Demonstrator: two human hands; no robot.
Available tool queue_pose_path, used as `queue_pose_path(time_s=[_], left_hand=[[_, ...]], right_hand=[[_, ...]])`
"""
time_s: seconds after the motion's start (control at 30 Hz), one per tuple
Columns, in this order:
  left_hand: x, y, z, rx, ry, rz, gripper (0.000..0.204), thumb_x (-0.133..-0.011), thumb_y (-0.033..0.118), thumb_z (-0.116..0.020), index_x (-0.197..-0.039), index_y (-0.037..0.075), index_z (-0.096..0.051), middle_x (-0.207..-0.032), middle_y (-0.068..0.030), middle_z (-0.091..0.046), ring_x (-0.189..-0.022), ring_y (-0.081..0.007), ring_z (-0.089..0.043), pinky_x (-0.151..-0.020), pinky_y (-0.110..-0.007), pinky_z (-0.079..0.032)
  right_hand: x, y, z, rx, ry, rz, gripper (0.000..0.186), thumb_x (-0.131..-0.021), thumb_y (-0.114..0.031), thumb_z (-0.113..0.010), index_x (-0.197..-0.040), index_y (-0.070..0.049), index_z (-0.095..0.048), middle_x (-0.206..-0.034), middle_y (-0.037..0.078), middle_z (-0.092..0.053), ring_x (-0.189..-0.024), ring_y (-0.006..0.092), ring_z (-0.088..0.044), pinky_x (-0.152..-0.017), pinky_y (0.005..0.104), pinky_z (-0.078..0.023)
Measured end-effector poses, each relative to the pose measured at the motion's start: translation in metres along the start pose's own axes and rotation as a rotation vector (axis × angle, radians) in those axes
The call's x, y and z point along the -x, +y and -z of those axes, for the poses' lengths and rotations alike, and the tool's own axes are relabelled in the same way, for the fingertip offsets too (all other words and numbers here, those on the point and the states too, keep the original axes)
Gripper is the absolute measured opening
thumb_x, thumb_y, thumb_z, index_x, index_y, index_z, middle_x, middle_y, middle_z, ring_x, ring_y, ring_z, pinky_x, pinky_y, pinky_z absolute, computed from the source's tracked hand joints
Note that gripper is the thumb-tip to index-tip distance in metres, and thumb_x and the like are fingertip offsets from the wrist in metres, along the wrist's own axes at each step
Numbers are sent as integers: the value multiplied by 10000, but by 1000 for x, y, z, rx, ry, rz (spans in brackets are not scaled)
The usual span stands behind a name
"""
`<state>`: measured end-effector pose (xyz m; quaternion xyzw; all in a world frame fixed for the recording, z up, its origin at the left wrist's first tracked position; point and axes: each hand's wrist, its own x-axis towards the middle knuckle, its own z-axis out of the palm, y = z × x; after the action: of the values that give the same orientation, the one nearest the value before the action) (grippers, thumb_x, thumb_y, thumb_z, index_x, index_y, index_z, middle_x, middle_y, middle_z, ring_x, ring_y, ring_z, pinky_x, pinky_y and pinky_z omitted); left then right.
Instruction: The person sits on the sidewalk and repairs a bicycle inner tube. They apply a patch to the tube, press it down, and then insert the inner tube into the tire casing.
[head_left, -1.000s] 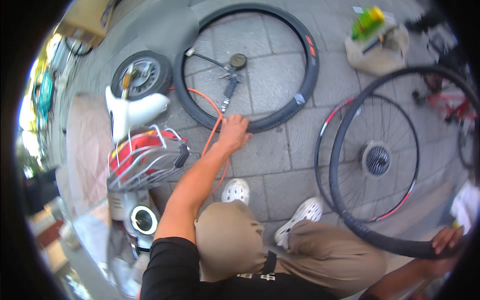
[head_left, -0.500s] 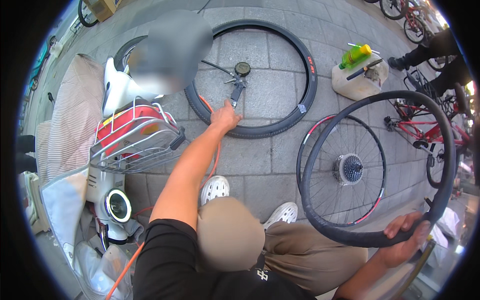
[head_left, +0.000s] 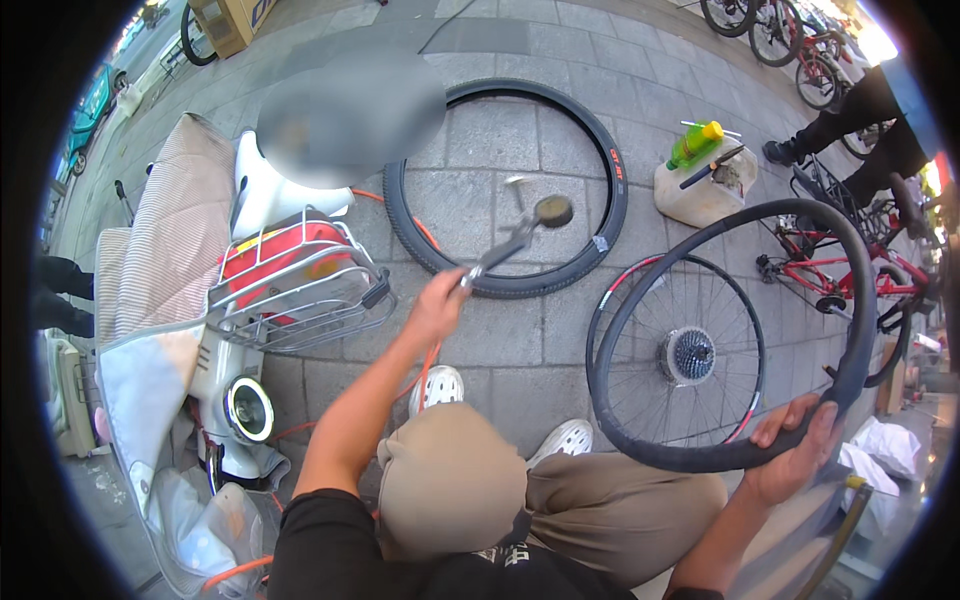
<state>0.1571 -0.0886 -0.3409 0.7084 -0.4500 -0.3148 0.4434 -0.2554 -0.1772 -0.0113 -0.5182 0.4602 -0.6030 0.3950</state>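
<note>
Big black rubber tyre (head_left: 505,190) lies flat on the grey paving, knobbly and round; the limp black inner tube (head_left: 740,330) loops upright over the spoked wheel (head_left: 680,352), right hand (head_left: 795,450) curled round its bottom; left hand (head_left: 437,305) grips the metal air gun (head_left: 515,238), gauge end pointing up-right over the tyre

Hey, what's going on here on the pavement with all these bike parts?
A person crouches on a paved sidewalk working on bicycle wheels. Their left hand holds up an air pump head with a round gauge on an orange hose, above a black tire lying flat on the paving. Their right hand grips a black inner tube held in a loop over a spoked wheel with a gear cluster. A white scooter with a wire basket stands to the left.
</note>
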Motion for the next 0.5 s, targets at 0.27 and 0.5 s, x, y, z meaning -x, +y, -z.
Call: queue_pose_path(time_s=[0.27,0.5], left_hand=[[272,-57,41,-327,49,409,456,-1010,217,-655,-1445,83,-621,-1281,-203,-678,-1208,-422,-652,-1012,-468,-531],[319,-3,65,-361,-42,557,527,-995,226,-678,-1498,96,-590,-1322,-194,-680,-1259,-392,-647,-1039,-468,-524]], right_hand=[[1,-18,1,-16,-106,33,346,-1121,-358,-580,-1129,-27,-477,-782,73,-502,-460,138,-488,-421,288,-455],[-85,-96,-35,226,-552,302,335,-1131,-331,-543,-1060,-4,-517,-763,56,-483,-503,130,-490,-461,277,-432]])
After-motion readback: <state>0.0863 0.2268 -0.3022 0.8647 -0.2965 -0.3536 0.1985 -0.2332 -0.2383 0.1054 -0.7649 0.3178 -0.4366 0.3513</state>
